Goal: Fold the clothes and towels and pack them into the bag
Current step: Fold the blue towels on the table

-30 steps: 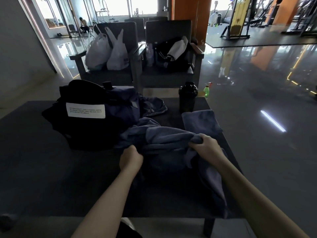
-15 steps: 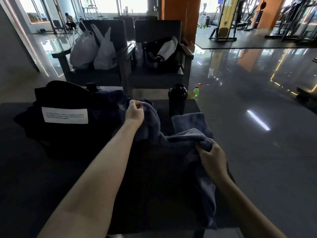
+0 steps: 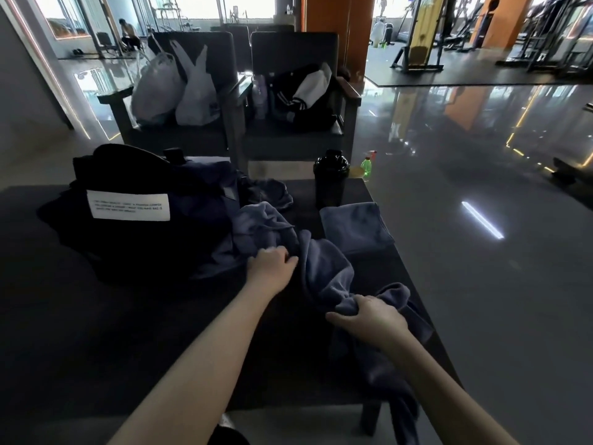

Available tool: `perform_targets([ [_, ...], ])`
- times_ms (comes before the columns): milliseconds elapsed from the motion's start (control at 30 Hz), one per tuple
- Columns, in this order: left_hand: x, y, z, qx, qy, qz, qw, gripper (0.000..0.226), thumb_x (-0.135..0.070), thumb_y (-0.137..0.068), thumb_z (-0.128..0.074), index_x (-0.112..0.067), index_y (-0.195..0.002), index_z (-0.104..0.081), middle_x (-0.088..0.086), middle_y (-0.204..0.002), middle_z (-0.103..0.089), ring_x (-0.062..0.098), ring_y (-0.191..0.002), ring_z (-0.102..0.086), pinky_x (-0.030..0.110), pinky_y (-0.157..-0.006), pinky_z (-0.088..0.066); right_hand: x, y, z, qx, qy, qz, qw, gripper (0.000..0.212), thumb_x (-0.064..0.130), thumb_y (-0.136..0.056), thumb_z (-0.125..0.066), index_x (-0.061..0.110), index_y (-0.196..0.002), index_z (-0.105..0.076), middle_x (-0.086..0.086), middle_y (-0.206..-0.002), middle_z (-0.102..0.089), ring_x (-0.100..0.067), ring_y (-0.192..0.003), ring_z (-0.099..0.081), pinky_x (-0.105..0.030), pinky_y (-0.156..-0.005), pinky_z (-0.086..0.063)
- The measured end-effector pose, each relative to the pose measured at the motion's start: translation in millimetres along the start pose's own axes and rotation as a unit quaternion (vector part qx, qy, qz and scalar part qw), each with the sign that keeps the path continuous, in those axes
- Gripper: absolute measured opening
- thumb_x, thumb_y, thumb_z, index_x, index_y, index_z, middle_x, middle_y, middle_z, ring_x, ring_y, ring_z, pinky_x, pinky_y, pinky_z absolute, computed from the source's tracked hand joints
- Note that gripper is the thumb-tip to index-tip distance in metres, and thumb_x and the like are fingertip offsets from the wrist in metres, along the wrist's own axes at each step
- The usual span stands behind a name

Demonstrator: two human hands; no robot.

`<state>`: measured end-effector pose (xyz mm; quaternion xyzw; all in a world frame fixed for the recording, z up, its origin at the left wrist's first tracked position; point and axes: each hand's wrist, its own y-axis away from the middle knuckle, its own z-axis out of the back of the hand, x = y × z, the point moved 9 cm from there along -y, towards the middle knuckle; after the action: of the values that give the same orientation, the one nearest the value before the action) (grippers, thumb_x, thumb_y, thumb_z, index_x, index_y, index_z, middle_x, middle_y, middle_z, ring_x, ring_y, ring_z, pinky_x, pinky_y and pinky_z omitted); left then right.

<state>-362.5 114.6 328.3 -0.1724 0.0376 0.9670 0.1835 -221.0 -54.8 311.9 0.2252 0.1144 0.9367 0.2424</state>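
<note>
**Hands and towel.** My left hand [image 3: 272, 266] grips a bunch of a blue-grey towel [image 3: 324, 268], with the fingers curled into the cloth. My right hand [image 3: 369, 316], at 4 o'clock from the left, clutches a second bunch of the same towel. The towel lies crumpled on the dark table [image 3: 64, 316] between the two hands. One end hangs over the table's near right edge at 5 o'clock.

**Bag.** A black bag [image 3: 144, 248] with a white label [image 3: 128, 205] stands at 10 o'clock from my left hand. A dark blue garment [image 3: 205, 187] is heaped at its right side. I cannot tell whether the garment is inside the bag.

**Other items.** A folded towel [image 3: 353, 224] lies flat at 1 o'clock, near the table's right edge. A black bottle [image 3: 330, 181] stands upright just beyond it. Two chairs [image 3: 295, 49] stand past the table at 12 o'clock, and the left one holds white plastic bags [image 3: 173, 88].
</note>
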Motion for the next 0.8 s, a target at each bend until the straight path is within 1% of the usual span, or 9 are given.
perform_targets([
  [100,-4,15,-25,0.091,0.036,0.051,0.994,0.044,-0.048,-0.092,-0.05,-0.014,-0.12,-0.052,0.008,-0.119,-0.061,0.029,-0.108,-0.058,0.037,-0.089,-0.046,17,18,-9,0.138,-0.063,0.028,0.988,0.039,0.065,-0.083,-0.051,0.032,-0.101,-0.06,0.005,-0.076,-0.064,-0.012,-0.066,-0.064,-0.028,-0.065,-0.058],
  [267,-6,18,-43,0.109,0.075,0.059,0.989,0.025,-0.027,-0.091,-0.057,-0.009,-0.107,-0.06,0.012,-0.11,-0.065,0.03,-0.099,-0.062,0.03,-0.075,-0.047,21,32,-17,0.279,-0.109,0.012,0.954,0.044,0.062,-0.088,-0.047,0.031,-0.118,-0.053,0.002,-0.094,-0.06,-0.017,-0.079,-0.063,-0.029,-0.067,-0.058],
  [333,-4,15,-42,0.101,0.12,0.057,0.986,0.024,-0.022,-0.09,-0.058,-0.007,-0.108,-0.061,0.012,-0.108,-0.065,0.03,-0.099,-0.062,0.03,-0.076,-0.047,17,23,-6,0.243,-0.096,0.013,0.965,0.044,0.063,-0.089,-0.043,0.028,-0.112,-0.059,-0.003,-0.091,-0.064,-0.017,-0.075,-0.063,-0.028,-0.063,-0.056],
  [400,-1,13,-38,0.087,0.203,0.051,0.974,0.023,-0.017,-0.089,-0.061,-0.005,-0.108,-0.061,0.012,-0.103,-0.066,0.026,-0.093,-0.062,0.029,-0.073,-0.047,10,-9,21,0.079,-0.032,0.016,0.996,0.042,0.06,-0.09,-0.043,0.022,-0.09,-0.063,-0.003,-0.089,-0.066,-0.02,-0.079,-0.063,-0.028,-0.063,-0.049],
  [467,-5,14,-31,0.092,0.312,0.025,0.945,0.023,-0.012,-0.087,-0.064,-0.003,-0.108,-0.062,0.011,-0.1,-0.068,0.025,-0.093,-0.065,0.032,-0.077,-0.052,13,-36,39,-0.061,-0.013,0.033,0.998,0.04,0.055,-0.089,-0.046,0.021,-0.102,-0.063,-0.002,-0.109,-0.064,-0.023,-0.098,-0.061,-0.031,-0.071,-0.045],
  [533,-9,17,-25,0.11,0.384,-0.001,0.917,0.023,-0.011,-0.087,-0.066,-0.004,-0.108,-0.064,0.011,-0.098,-0.069,0.024,-0.094,-0.066,0.034,-0.083,-0.055,20,-59,24,-0.029,-0.174,0.03,0.984,0.049,0.051,-0.088,-0.054,0.013,-0.119,-0.059,-0.005,-0.11,-0.062,-0.02,-0.095,-0.062,-0.033,-0.075,-0.048],
  [600,-11,21,-19,0.123,0.41,-0.011,0.904,0.022,-0.015,-0.087,-0.067,-0.006,-0.107,-0.064,0.006,-0.091,-0.07,0.018,-0.087,-0.067,0.026,-0.076,-0.055,28,-69,4,0.039,-0.372,0.005,0.927,0.036,0.036,-0.091,-0.059,0.002,-0.097,-0.064,-0.007,-0.077,-0.064,-0.011,-0.059,-0.06,-0.025,-0.056,-0.048],
  [667,-10,23,-17,0.135,0.472,0.012,0.871,0.025,-0.025,-0.092,-0.062,-0.004,-0.105,-0.065,0.006,-0.087,-0.07,0.015,-0.081,-0.066,0.023,-0.074,-0.052,35,-69,1,0.052,-0.459,0.005,0.887,0.022,0.02,-0.093,-0.059,0.004,-0.078,-0.062,-0.005,-0.062,-0.055,-0.006,-0.042,-0.05,-0.016,-0.041,-0.039],
  [800,-8,25,-17,0.161,0.643,0.088,0.744,0.032,-0.031,-0.097,-0.051,-0.005,-0.104,-0.068,0.01,-0.091,-0.07,0.02,-0.083,-0.066,0.031,-0.078,-0.05,32,-66,16,0.0,-0.543,0.015,0.84,0.012,0.011,-0.094,-0.052,0.009,-0.086,-0.061,-0.001,-0.069,-0.06,-0.01,-0.062,-0.056,-0.022,-0.052,-0.047],
])
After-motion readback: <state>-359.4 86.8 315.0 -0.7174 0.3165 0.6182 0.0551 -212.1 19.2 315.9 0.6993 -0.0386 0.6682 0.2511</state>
